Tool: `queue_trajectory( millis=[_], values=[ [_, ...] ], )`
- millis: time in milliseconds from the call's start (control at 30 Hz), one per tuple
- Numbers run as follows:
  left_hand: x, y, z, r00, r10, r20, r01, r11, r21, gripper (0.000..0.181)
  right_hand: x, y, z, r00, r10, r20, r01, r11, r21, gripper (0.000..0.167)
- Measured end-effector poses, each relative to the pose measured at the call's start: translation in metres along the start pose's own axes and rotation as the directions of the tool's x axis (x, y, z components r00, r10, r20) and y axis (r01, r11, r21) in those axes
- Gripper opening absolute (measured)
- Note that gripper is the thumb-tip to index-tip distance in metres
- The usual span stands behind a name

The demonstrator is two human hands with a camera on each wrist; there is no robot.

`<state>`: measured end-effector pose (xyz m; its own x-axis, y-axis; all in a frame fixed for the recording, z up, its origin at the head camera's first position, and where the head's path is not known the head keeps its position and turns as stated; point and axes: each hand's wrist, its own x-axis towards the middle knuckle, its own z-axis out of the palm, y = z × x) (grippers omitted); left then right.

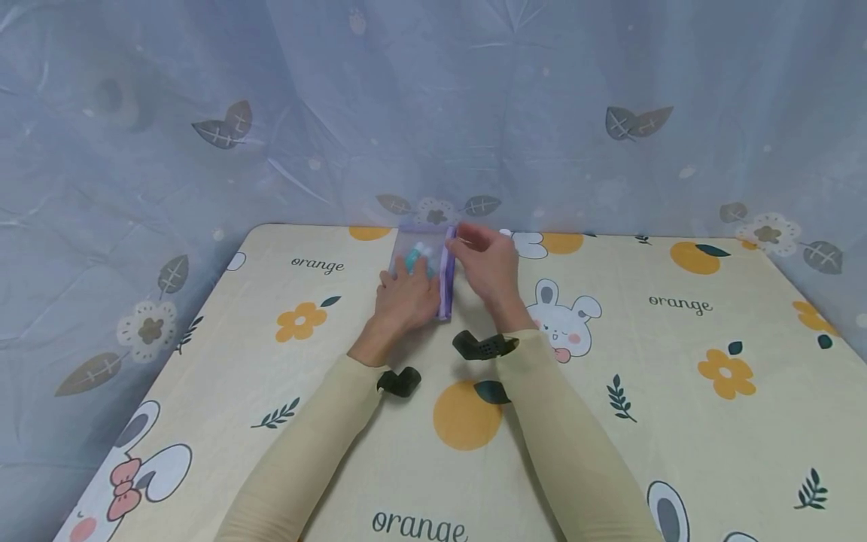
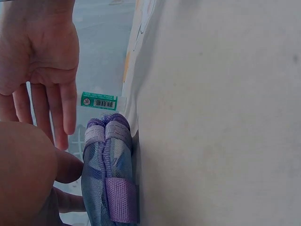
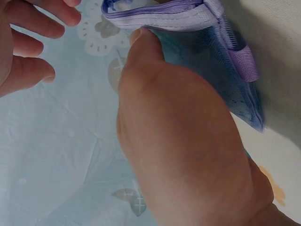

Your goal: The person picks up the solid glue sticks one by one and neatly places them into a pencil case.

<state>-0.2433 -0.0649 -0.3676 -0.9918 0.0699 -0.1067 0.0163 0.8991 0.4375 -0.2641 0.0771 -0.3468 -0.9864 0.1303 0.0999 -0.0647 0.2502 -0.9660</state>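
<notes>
A see-through mesh pouch (image 1: 445,282) with purple trim lies near the far edge of the table, turquoise and white contents (image 1: 415,256) showing through it. My left hand (image 1: 409,296) is over the near left part of it, fingers spread. At the pouch's far right corner, my right hand (image 1: 491,267) pinches the trimmed rim. The right wrist view has that thumb (image 3: 143,44) against the rim of the mesh pouch (image 3: 202,52), the other fingers mostly hidden. In the left wrist view, a small green barcoded item (image 2: 99,100) shows beyond the purple-edged pouch (image 2: 106,165).
A pale cloth (image 1: 576,436) printed with oranges, flowers and rabbits covers the table. Behind the far edge hangs a blue-grey patterned curtain (image 1: 433,113), close to the pouch. Dark wrist cameras (image 1: 400,382) are on both wrists.
</notes>
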Motion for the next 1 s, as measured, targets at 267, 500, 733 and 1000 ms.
queue_trajectory(
  millis=[267, 500, 733, 1000],
  values=[
    [-0.001, 0.001, 0.0, 1.0, 0.001, -0.006, -0.001, 1.0, -0.002, 0.062, 0.001, -0.002, -0.004, 0.999, -0.039, 0.009, 0.038, 0.998, 0.049, 0.052],
    [0.0, 0.0, 0.0, 1.0, -0.004, -0.004, 0.004, 1.0, 0.002, 0.063, 0.004, -0.001, -0.008, 0.998, -0.061, 0.015, 0.06, 0.997, 0.054, 0.055],
    [0.002, -0.001, 0.001, 1.0, -0.006, 0.002, 0.006, 1.0, -0.001, 0.063, 0.003, -0.004, -0.011, 0.997, -0.079, 0.017, 0.078, 0.995, 0.059, 0.057],
    [-0.001, 0.001, -0.001, 1.0, 0.0, -0.004, 0.0, 1.0, -0.004, 0.062, 0.004, -0.007, -0.015, 0.994, -0.112, 0.007, 0.111, 0.991, 0.069, 0.054]
  ],
)
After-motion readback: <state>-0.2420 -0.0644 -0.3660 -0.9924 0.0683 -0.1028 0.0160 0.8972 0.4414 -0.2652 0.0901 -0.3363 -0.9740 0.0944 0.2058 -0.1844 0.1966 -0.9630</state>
